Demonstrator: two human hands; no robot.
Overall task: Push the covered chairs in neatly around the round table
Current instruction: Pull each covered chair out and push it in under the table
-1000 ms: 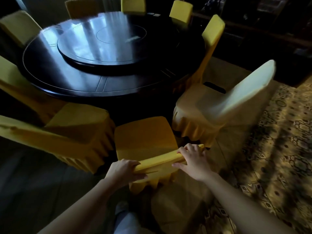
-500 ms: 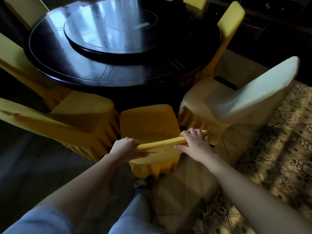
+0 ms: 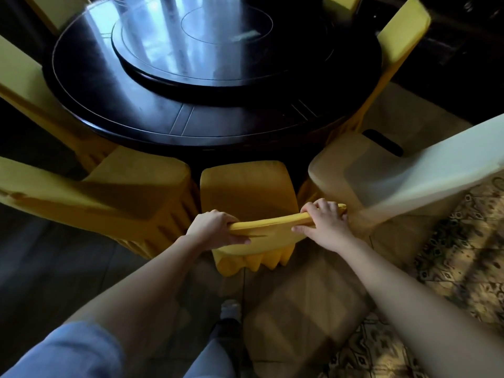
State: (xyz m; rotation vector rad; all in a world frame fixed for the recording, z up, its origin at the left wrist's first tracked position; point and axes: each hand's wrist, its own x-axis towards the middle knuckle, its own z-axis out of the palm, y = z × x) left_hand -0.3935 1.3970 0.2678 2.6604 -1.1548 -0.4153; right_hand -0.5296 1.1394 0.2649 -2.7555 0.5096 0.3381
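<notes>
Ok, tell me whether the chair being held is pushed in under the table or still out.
Mostly out. The yellow chair has only its seat's front edge at the round table rim; both hands grip its backrest.

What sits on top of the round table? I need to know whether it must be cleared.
On the round table sits only a raised round turntable, bare and glossy. The table's far edge runs out of frame, so anything there cannot be seen.

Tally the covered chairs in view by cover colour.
Yellow chairs: 6 (two are cut off at the top edge)
Pale chair: 1
Total: 7
</notes>
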